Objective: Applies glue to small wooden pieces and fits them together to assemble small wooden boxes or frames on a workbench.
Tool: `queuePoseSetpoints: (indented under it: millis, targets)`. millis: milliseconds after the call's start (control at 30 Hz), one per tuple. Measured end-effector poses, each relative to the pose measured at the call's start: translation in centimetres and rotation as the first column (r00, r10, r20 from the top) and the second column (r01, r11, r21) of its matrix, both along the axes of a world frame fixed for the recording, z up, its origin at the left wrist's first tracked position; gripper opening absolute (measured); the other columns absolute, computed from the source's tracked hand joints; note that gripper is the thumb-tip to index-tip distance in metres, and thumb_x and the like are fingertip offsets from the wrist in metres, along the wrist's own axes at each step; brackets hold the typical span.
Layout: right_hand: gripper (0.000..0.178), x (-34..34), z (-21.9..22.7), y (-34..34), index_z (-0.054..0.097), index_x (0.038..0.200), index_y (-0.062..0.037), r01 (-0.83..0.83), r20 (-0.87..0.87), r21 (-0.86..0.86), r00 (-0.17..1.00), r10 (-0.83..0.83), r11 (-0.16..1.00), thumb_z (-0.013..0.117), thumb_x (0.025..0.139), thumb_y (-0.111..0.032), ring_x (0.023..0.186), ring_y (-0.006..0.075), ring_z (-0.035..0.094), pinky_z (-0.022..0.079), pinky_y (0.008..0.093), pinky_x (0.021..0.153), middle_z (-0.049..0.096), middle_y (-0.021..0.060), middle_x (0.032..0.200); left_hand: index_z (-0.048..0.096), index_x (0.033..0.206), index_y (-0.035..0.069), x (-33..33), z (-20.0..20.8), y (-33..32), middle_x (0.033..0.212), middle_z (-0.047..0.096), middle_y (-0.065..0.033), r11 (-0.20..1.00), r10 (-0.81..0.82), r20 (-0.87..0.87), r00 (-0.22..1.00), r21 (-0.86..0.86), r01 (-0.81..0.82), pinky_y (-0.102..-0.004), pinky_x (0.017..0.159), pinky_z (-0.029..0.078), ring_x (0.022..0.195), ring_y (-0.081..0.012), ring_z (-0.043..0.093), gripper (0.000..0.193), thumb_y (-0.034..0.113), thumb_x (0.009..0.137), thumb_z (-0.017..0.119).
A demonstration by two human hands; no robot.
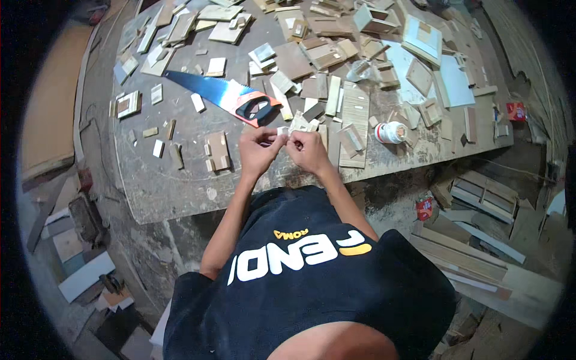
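My left hand (257, 153) is closed in a pinch at the table's near side, holding a small whitish block (282, 130) at its fingertips. Right beside it, my right hand (309, 151) is curled with thumb and fingers pressed together. Whatever lies in that right pinch is too small to make out. Just beyond my left hand rests a handsaw (210, 89) with a shiny blade and an orange and black handle. Small wood offcuts (302, 123) lie directly past my fingertips. To the right of my hands, a white plastic bottle (391, 132) is on the tabletop.
Wood scraps and small glued wooden pieces crowd the worn table (174, 198), densest at the far side and right. A pale grooved board (355, 156) lies right of my hands. Planks (468, 255) and a wooden frame (485, 197) are on the floor at right.
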State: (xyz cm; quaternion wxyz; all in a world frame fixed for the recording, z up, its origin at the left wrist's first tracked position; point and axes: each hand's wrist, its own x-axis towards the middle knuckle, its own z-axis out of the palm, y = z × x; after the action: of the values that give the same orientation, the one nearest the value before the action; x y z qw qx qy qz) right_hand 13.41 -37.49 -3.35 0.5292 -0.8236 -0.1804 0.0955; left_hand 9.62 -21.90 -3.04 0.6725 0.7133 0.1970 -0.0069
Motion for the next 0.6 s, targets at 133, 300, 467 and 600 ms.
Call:
queuePoseSetpoints:
  millis: [133, 300, 467, 600]
  targets:
    - [0.026, 0.2, -1.8, 0.0, 0.052, 0.066, 0.0053, 0.010, -0.148, 0.124, 0.989, 0.008, 0.992, 0.062, 0.081, -0.013, 0.050, 0.0123, 0.049, 0.039, 0.0329, 0.047, 0.049, 0.0146, 0.053, 0.071, 0.090, -0.002, 0.6, -0.2, 0.5, 0.076, 0.070, -0.0065, 0.997, -0.077, -0.009, 0.997, 0.010, 0.077, -0.0217, 0.061, 0.051, 0.067, -0.0072, 0.064, 0.019, 0.012, 0.078, 0.076]
    - [0.029, -0.1, -2.6, 0.3, 0.050, 0.062, 0.0043, 0.087, -0.235, 0.276, 0.972, -0.021, 0.957, 0.061, 0.083, -0.011, 0.054, 0.0055, 0.039, 0.034, 0.0297, 0.048, 0.043, 0.0064, 0.050, 0.070, 0.091, -0.003, 0.7, -0.5, 0.5, 0.078, 0.070, -0.0059, 0.992, -0.101, -0.056, 0.993, -0.077, 0.097, -0.0209, 0.063, 0.052, 0.069, -0.0075, 0.065, 0.018, 0.009, 0.079, 0.074]
    - [0.029, -0.3, -2.0, 0.6, 0.050, 0.060, 0.0051, 0.179, -0.186, 0.239, 0.973, -0.136, 0.954, 0.061, 0.082, -0.010, 0.048, 0.0073, 0.039, 0.031, 0.0308, 0.045, 0.045, 0.0074, 0.049, 0.070, 0.091, -0.004, 0.7, -0.9, -0.6, 0.076, 0.070, -0.0057, 0.992, -0.046, -0.011, 0.999, -0.119, 0.044, -0.0213, 0.061, 0.051, 0.068, -0.0082, 0.065, 0.015, 0.007, 0.081, 0.073]
    - [0.032, -0.6, -3.2, 0.1, 0.048, 0.057, 0.0051, 0.237, -0.231, 0.209, 0.955, -0.188, 0.949, 0.063, 0.080, -0.012, 0.046, 0.0072, 0.037, 0.030, 0.0318, 0.043, 0.041, 0.0074, 0.046, 0.071, 0.084, -0.003, 0.9, -0.9, -1.7, 0.068, 0.068, -0.0066, 0.976, -0.031, 0.059, 0.998, 0.217, 0.018, -0.0223, 0.056, 0.050, 0.059, -0.0075, 0.062, 0.018, 0.013, 0.076, 0.076]
